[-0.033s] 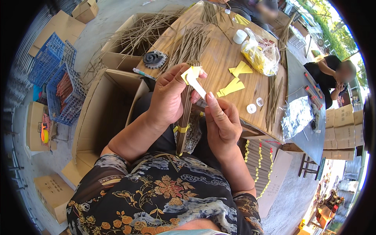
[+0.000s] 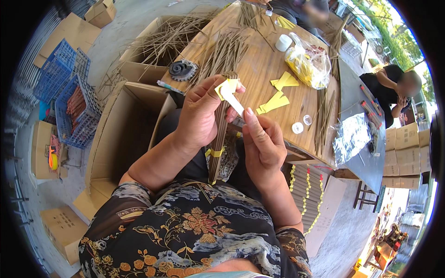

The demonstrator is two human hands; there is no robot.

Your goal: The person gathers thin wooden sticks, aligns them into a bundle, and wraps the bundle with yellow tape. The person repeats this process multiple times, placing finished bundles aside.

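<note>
My left hand (image 2: 198, 113) is closed round a bundle of thin brown sticks (image 2: 214, 162), held upright over my lap. A yellow paper band (image 2: 216, 152) circles the bundle lower down. Near its top end a second paper strip (image 2: 233, 103), yellow with a pale underside, lies across the sticks under my left thumb and fingers. The strip's loose end slants down to my right hand (image 2: 265, 147), which pinches it between thumb and forefinger. The sticks behind my left fingers are hidden.
On the wooden table (image 2: 262, 60) lie loose sticks (image 2: 225, 55), yellow paper strips (image 2: 274, 103), a plastic bag (image 2: 306, 65), small round lids (image 2: 297, 128) and a dark toothed dish (image 2: 182, 70). An open carton (image 2: 99, 134) stands left. Banded bundles (image 2: 307, 192) lie right. Another person (image 2: 387, 92) sits far right.
</note>
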